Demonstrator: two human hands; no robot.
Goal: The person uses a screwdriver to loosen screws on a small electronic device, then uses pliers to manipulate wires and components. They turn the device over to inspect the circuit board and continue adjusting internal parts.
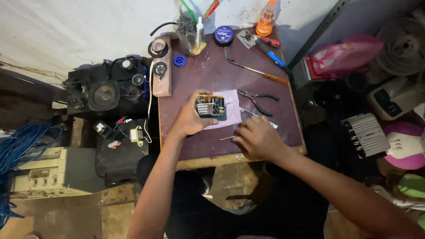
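Black circuit board (211, 106) (left-held) between hands (190, 120)

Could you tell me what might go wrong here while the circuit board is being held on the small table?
The left hand grips the circuit board by one edge only, so it may pivot on the pink sheet. The thin metal tool at the right hand could slip and short or scratch components. The pliers and screwdriver lie close by and might get knocked off.
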